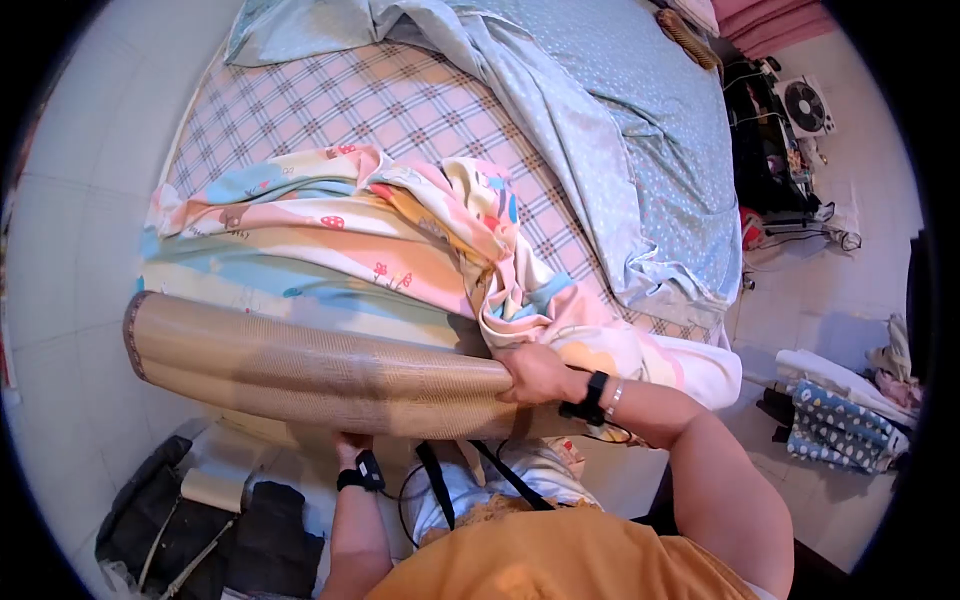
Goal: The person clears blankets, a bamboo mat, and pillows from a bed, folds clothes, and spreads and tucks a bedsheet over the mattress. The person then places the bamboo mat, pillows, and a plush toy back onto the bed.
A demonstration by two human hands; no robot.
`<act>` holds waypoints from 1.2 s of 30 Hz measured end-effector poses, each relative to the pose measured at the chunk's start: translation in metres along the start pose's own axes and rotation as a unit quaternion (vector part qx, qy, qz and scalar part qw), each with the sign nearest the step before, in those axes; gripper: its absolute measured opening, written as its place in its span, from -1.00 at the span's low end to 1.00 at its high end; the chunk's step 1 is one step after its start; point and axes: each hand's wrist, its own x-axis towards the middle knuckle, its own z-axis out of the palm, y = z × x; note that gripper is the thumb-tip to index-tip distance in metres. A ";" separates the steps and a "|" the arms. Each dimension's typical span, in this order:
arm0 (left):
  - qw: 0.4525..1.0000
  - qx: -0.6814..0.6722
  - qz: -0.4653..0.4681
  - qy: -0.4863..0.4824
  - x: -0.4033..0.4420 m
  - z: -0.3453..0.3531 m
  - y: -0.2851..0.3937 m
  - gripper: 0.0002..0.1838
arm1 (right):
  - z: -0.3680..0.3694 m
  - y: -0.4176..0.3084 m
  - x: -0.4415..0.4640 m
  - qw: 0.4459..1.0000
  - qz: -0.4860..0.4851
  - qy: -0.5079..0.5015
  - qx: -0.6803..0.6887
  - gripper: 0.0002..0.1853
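Observation:
A tan woven sleeping mat, folded or rolled into a long band with a dark brown edging at its left end, lies across the near side of the bed. My right hand is closed on the mat's upper edge, near its right part. From below, my left hand holds the near edge of the mat; its fingers are mostly hidden under it. Just beyond the mat, a pastel printed blanket with mushrooms and flowers lies bunched, with folds close to my right hand.
A plaid mattress shows beyond the blanket, with a light blue dotted sheet pushed to the far right. Dark padded clothing sits on the floor at the lower left. Folded cloths and a fan are on the right.

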 end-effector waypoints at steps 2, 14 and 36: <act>0.985 0.079 0.067 0.135 -0.025 0.052 0.006 -0.46 | -0.019 -0.010 -0.023 1.000 0.026 0.009 0.010 -0.50; 0.374 0.743 0.481 -0.277 0.096 0.312 -0.008 0.08 | -0.221 0.038 -0.071 0.957 0.085 0.205 0.184 -0.58; 0.019 0.860 0.450 -0.240 0.189 0.312 -0.107 -0.85 | 0.003 0.222 -0.141 0.553 0.474 0.684 0.039 -0.21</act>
